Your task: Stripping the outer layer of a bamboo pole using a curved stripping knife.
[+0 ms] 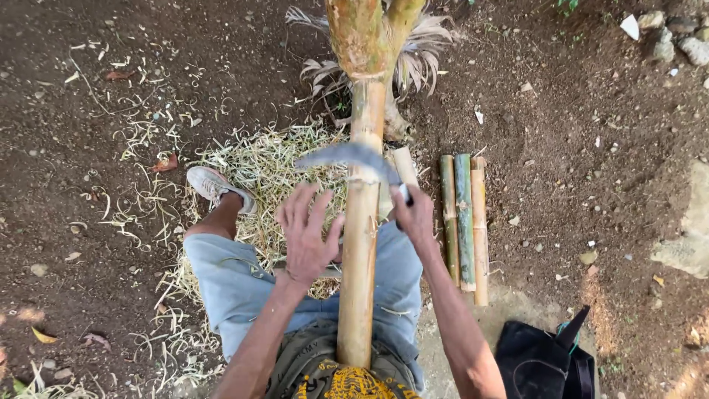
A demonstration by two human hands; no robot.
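Observation:
A long yellow-green bamboo pole (359,244) runs from my lap up to the top of the view, where its end is wider and rough. My right hand (413,216) grips the handle of a curved sickle-like blade (347,157), whose blurred metal lies across the pole. My left hand (308,233) is spread open with fingers apart, its thumb side against the pole's left side. My legs in light blue shorts sit under the pole, and a grey shoe (214,185) shows on the left.
Three short cut bamboo pieces (464,222) lie side by side right of the pole. Pale shavings (258,166) cover the dirt around my leg. A black bag (543,362) sits at the lower right. Stones (668,37) lie at the upper right.

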